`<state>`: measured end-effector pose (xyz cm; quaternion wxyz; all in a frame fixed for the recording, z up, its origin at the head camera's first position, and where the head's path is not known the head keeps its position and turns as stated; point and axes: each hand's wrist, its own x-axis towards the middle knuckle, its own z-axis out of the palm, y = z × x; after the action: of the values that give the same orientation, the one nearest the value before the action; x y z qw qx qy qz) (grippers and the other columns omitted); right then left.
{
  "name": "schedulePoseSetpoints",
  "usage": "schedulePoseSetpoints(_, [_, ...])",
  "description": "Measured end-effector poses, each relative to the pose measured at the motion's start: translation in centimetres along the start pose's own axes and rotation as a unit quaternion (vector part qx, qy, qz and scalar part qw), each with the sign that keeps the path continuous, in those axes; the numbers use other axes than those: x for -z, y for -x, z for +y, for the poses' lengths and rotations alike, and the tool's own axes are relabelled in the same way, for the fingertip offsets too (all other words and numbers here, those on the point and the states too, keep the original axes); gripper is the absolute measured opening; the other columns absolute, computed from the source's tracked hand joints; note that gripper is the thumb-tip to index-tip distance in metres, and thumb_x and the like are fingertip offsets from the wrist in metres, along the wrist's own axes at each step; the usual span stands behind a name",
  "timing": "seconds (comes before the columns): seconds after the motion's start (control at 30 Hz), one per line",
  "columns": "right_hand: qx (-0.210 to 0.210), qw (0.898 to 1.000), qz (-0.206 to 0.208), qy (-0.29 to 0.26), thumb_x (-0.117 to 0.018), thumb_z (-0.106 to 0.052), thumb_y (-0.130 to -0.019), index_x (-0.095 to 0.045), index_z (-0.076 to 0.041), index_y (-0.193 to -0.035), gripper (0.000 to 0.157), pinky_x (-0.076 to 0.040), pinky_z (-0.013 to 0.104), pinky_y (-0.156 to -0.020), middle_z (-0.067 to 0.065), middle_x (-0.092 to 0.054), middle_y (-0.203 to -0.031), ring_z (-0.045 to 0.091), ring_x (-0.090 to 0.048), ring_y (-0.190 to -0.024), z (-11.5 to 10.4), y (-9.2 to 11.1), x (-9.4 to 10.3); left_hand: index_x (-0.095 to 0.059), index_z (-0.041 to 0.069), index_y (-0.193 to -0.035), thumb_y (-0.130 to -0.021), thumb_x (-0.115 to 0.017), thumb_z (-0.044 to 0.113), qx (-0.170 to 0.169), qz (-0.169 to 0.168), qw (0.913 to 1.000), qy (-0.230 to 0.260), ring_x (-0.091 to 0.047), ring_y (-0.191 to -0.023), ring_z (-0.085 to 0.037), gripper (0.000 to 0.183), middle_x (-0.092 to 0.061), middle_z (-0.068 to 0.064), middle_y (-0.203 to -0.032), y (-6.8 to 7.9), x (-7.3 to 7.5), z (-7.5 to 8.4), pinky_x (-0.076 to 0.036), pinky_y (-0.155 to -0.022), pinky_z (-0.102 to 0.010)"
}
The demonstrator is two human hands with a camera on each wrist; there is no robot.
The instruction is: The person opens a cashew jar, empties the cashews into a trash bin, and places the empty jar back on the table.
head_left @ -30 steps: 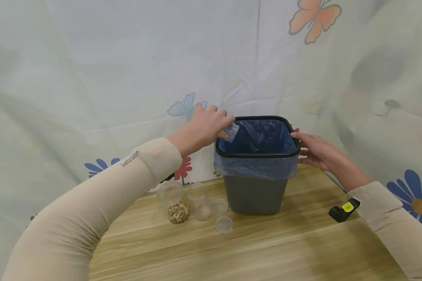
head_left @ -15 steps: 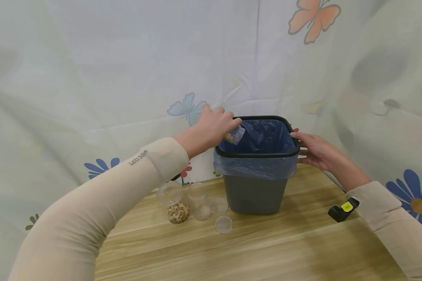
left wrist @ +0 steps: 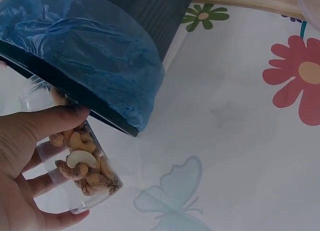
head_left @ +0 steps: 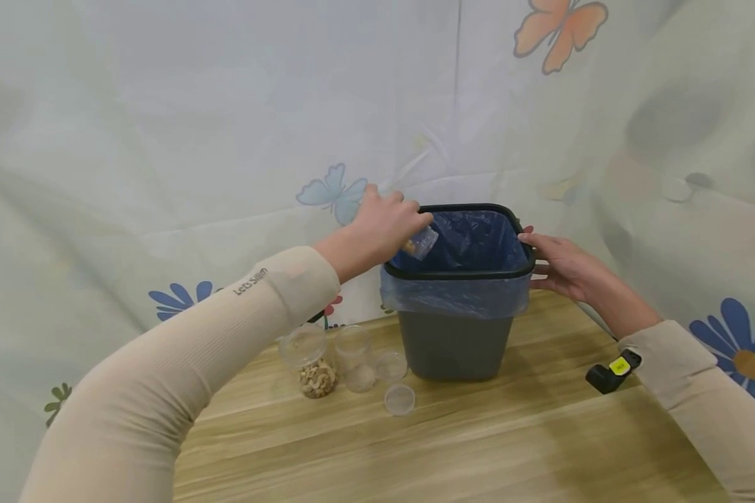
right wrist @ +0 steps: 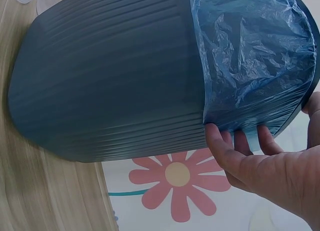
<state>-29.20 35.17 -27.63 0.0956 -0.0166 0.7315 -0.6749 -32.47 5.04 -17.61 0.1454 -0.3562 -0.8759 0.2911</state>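
Note:
My left hand [head_left: 386,223] grips a clear plastic jar [left wrist: 80,156] with thumb and fingers wrapped round it. Cashews [left wrist: 82,163] fill part of the tilted jar, and its mouth points in over the rim of a grey trash bin [head_left: 456,346]. A blue bag [head_left: 459,297] lines the bin and folds down outside under the black rim. At the bin's right side, my right hand [head_left: 563,269] holds it, thumb on the rim and fingertips against the bag and wall. The right wrist view shows these fingertips [right wrist: 212,131] touching near the bag's lower edge.
Left of the bin on the wooden table [head_left: 415,461] stand a clear jar part full of cashews [head_left: 317,378] and another clear jar [head_left: 355,356]. Two round clear lids [head_left: 400,400] lie beside them. A printed cloth [head_left: 226,105] hangs behind, close to the bin.
My left hand has moved a little right with the jar, bringing its mouth further over the bin. The right hand stays in place at the rim.

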Motion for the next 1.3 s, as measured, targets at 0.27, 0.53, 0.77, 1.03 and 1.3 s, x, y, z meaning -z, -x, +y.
schedulePoseSetpoints(0.27, [-0.001,1.0,-0.002,-0.006,-0.044,-0.049,-0.107,-0.015,-0.002,-0.161,0.077,-0.055,0.031,-0.089,0.023,-0.018,-0.163,0.041,-0.027,-0.148,0.1,0.2,-0.1,-0.047,0.028,-0.15,-0.098,-0.069,0.021,-0.006,-0.002,1.0,-0.002,-0.052,-0.126,-0.03,0.057,-0.056,-0.003,-0.143,-0.3,0.0,0.4,-0.038,-0.105,-0.065])
schedulePoseSetpoints(0.53, [-0.002,1.0,-0.004,-0.009,-0.044,-0.048,-0.107,-0.014,-0.003,-0.162,0.077,-0.055,0.033,-0.093,0.023,-0.018,-0.163,0.04,-0.026,-0.149,0.2,0.1,-0.4,-0.041,0.026,-0.154,-0.097,-0.07,0.012,0.008,-0.01,0.9995,0.029,-0.05,-0.129,-0.031,0.066,-0.053,-0.004,-0.146,0.1,0.1,0.0,-0.037,-0.105,-0.067])
schedulePoseSetpoints(0.77, [-0.001,1.0,-0.005,-0.008,-0.045,-0.05,-0.107,-0.014,-0.003,-0.162,0.079,-0.054,0.034,-0.095,0.022,-0.019,-0.163,0.039,-0.027,-0.149,0.1,0.1,-0.5,-0.048,0.022,-0.147,-0.096,-0.069,0.009,0.018,0.009,0.9989,0.041,-0.054,-0.118,-0.031,0.056,-0.057,-0.004,-0.135,0.8,0.4,-0.9,-0.039,-0.1,-0.066])
schedulePoseSetpoints(1.03, [0.004,1.0,-0.005,-0.012,-0.043,-0.049,-0.107,-0.015,-0.003,-0.161,0.077,-0.055,0.03,-0.089,0.02,-0.022,-0.159,0.04,-0.028,-0.148,0.3,0.0,-0.3,-0.049,0.019,-0.145,-0.094,-0.071,0.009,0.017,0.02,0.9994,0.023,-0.054,-0.116,-0.033,0.057,-0.059,-0.006,-0.131,1.4,-0.1,-2.0,-0.038,-0.102,-0.065])
schedulePoseSetpoints(1.3, [0.006,1.0,-0.005,-0.008,-0.044,-0.051,-0.106,-0.016,-0.003,-0.161,0.078,-0.056,0.03,-0.089,0.021,-0.023,-0.159,0.04,-0.03,-0.147,0.1,-0.1,-0.3,-0.046,0.022,-0.149,-0.093,-0.073,0.013,0.02,0.018,0.9996,-0.001,-0.051,-0.121,-0.032,0.062,-0.057,-0.005,-0.136,1.8,-0.3,-2.5,-0.036,-0.103,-0.063])
